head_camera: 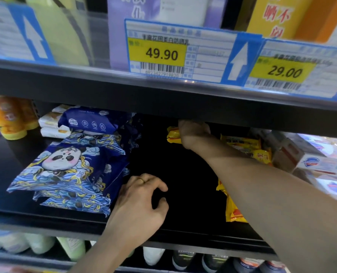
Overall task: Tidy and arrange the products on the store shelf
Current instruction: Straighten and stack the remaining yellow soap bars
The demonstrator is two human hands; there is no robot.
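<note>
The black metal store shelf (183,184) takes up most of the view, with a wide bare strip down its middle that splits the stock into two groups, which looks like the gap the tidying is meant to close or fill. Above it, the upper shelf's front rail carries the blue-and-yellow paper price labels (159,54) in a clear strip, each arrow pointing up to the goods it prices.

On the left lies the stack of dark blue soft packs printed with a panda face (65,166), fanned and slipping over one another rather than squared up (a second, plainer blue pack sits on top at the back). To the right, the yellow-and-red foil sachets (240,143) trail from the back of the shelf toward the front edge, partly hidden under the forearm.

The right hand (193,133) reaches deep under the upper shelf, fingers curled onto a single yellow foil packet (172,134) at the back; the grip appears closed on it, probably to draw it forward into line with the rest.

The left hand (142,200), wearing a thin gold ring (141,180), rests on the shelf just beside the panda stack, fingers loosely bent and holding nothing, likely steadying the body or the stack's edge.
</note>
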